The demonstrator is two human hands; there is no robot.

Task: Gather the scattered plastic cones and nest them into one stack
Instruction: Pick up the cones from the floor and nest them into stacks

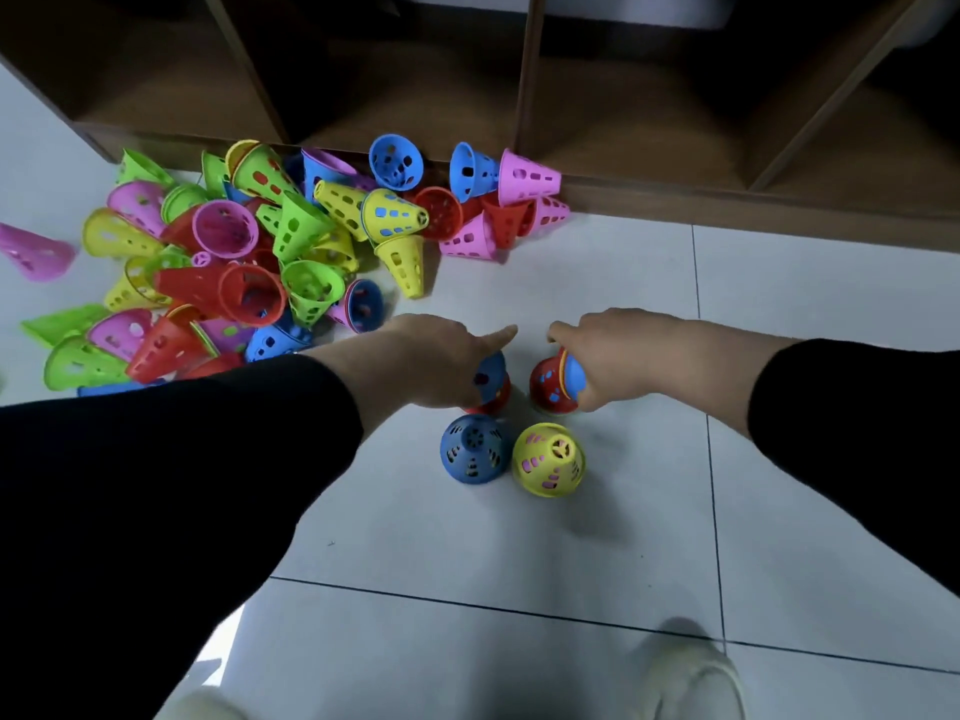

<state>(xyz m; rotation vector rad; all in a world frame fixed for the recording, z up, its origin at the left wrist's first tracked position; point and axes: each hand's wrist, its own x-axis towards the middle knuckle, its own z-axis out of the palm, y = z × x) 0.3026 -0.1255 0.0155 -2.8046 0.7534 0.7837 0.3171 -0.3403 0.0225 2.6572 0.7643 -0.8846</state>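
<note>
A heap of perforated plastic cones (244, 262) (green, pink, yellow, red, blue) sprawls on the white tiled floor (805, 314) against the foot of a brown wooden cubby shelf (524, 90), most lying on their sides, mouths facing every way. One pink cone (34, 257) lies apart at the left edge. Nearer, four short stacks stand upright, narrow ends up: a blue stack (474, 449) just beside a yellow stack (548, 459), and behind them two red-and-blue ones. The left hand (441, 361) covers much of the blue-topped stack (491, 379), its fingers curled round it, forefinger pointing. The right hand (618, 350) has its fingers clamped on a tilted blue cone (574, 376) atop the red stack (550, 384). Black sleeves hide floor; pale shoes are cut off below.
</note>
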